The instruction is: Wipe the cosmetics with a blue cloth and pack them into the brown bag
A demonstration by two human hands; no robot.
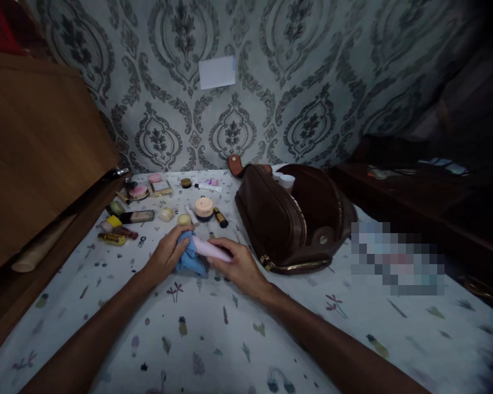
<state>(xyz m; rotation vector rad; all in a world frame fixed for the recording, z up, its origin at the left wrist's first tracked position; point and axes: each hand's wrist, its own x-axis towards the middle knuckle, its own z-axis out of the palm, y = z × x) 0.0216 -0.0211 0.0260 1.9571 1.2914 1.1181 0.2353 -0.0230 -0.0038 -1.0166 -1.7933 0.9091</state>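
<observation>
My left hand (167, 253) is closed around a blue cloth (190, 261) that rests on the white patterned sheet (213, 339). My right hand (239, 266) grips a pale pink tube (211, 250), whose far end is pressed into the cloth. Both hands meet just left of an open brown leather toiletry bag (290, 219), which has white-capped bottles (284, 180) standing inside.
Several cosmetics lie behind my hands: a peach-lidded jar (204, 207), compacts (138, 191), small tubes and gold lipsticks (112, 238). A wooden headboard (36, 148) rises at the left. Dark furniture (427, 191) stands at the right, against patterned wallpaper carrying a white note (217, 71).
</observation>
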